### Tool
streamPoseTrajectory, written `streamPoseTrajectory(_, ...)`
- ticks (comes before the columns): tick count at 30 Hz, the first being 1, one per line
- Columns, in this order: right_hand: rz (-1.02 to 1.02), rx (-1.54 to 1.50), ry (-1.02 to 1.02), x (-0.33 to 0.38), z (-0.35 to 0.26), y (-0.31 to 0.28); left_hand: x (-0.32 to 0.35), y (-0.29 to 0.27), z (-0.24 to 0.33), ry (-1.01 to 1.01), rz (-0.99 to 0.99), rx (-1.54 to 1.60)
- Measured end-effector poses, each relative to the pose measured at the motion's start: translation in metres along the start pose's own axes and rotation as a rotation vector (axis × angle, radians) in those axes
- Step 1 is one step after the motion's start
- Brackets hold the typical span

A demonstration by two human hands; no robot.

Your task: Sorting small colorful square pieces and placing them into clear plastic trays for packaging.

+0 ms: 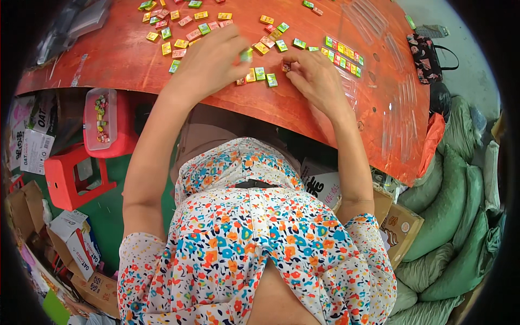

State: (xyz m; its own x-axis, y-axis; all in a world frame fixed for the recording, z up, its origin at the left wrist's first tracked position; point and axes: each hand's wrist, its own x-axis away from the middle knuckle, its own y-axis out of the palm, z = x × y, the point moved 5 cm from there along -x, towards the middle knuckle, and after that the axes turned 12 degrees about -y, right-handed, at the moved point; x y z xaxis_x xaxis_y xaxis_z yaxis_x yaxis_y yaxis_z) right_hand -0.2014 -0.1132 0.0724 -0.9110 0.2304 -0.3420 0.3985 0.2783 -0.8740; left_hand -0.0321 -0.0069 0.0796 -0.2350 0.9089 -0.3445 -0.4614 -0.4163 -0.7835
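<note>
Here, both bare hands work at the near edge of a round, worn orange-red wooden table [124,59]. The left hand [214,62] has its fingers curled together, pinching a small green rectangular wrapped candy [247,54] at the fingertips. The right hand [317,76] rests on the table with fingers bent, their tips pressed on a small dark red candy [285,67]; whether it actually grips it cannot be told. Between the hands lie three more small candies in a short row [260,75], yellow and green. Beyond the right hand sits a filled clear plastic strip of candies [343,55], roughly ten. Loose candies [179,27] scatter beyond the left hand, well over twenty. One red plastic stool [70,179] stands below the table.
</note>
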Motion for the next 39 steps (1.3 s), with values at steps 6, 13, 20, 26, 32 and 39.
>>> streamPoseTrajectory(6, -0.063, 0.17, -0.132, 0.005, -0.007, 0.004, 0.046, -0.002, -0.012, -0.197, -0.085, -0.029)
streamPoseTrajectory(13, -0.036, 0.067, -0.11, -0.009, -0.004, 0.011, 0.049, 0.007, -0.006, -0.233, -0.054, 0.063)
streamPoseTrajectory(20, -0.05, 0.049, -0.051, -0.01, -0.005, 0.004, 0.055, 0.004, -0.002, -0.251, -0.006, 0.086)
streamPoseTrajectory(26, -0.061, 0.094, -0.138, -0.011, 0.003, 0.013, 0.046, 0.012, 0.013, -0.201, 0.014, 0.018)
streamPoseTrajectory(32, -0.048, 0.052, -0.12, -0.008, 0.003, 0.012, 0.028, 0.041, 0.049, -0.085, 0.073, -0.191)
streamPoseTrajectory(39, -0.057, -0.015, -0.08, -0.004, 0.009, 0.012, 0.029, 0.051, 0.056, -0.052, 0.074, -0.191)
